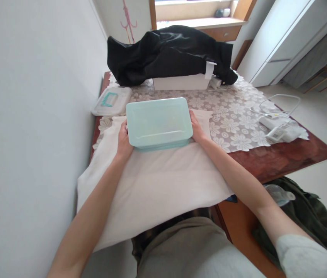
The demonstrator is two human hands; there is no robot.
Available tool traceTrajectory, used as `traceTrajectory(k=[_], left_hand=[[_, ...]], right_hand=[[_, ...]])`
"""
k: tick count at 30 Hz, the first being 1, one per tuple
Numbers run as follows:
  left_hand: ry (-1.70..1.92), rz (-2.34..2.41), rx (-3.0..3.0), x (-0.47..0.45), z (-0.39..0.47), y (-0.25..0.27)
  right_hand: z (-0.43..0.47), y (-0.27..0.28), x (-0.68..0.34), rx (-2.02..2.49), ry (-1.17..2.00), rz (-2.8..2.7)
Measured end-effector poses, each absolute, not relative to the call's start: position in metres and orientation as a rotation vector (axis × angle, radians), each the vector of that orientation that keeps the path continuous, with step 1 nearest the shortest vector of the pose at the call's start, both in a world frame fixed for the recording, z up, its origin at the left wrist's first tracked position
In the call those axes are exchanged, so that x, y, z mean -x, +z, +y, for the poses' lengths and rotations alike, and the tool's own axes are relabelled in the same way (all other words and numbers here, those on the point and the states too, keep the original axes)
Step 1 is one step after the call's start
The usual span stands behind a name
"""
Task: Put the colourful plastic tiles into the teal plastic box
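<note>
Just above the middle of the frame sits a pale mint plastic box (159,122), shallow and rectangular, its smooth broad face turned up, resting on a white cloth (157,181) that is spread flat over the near end of the table and hangs off its front edge toward the person. The left hand (123,142) is pressed against the box's left short side, fingers curled onto its edge, and the right hand (196,128) does the same on the right side, so the box is gripped between both palms; whether it is lifted a touch or sitting fully on the cloth I cannot tell. To my eye the work is at an early stage: the cloth is laid out and the box is roughly centred on its far half, but no corner or edge of the cloth is folded up around it. To the upper left of the box lies a clear lid with a teal handle (111,101), apart from it. Behind, across the upper middle of the frame, a black garment (169,52) is heaped over a white carton (181,82). The table (282,156) is dark red wood under a lace floral cover (233,119); at the right a white charger and cable (278,123) lie well away from the hands.
</note>
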State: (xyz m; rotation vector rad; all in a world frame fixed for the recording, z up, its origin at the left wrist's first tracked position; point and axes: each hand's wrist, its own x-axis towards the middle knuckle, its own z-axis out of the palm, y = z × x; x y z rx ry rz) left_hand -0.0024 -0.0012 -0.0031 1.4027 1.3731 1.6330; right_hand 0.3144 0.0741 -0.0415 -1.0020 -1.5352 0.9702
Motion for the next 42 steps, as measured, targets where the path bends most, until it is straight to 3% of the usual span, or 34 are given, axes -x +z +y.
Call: traceTrajectory(k=[4,12,21,35,42], left_hand=[[1.565,1.488,-1.517,0.003,-0.002,-0.001],[1.818,1.208,-1.402,-0.003,0.0,-0.007],[1.439,0.958,-1.859,0.018,-0.01,-0.004],[1.386,1.196,-1.887,0.022,-0.001,-0.022],[1.453,1.271,-1.808,0.015,-0.003,-0.015]], right_hand=[[0.074,-0.037,-0.317,1.035,0.93,-1.511],[0.076,-0.034,-0.318,1.049,0.934,-1.542],[0.084,-0.037,-0.329,1.118,0.938,-1.54],[0.078,-0.043,-0.326,1.065,0.86,-1.528],[0.058,-0.033,-0.325,0.786,0.733,-1.662]])
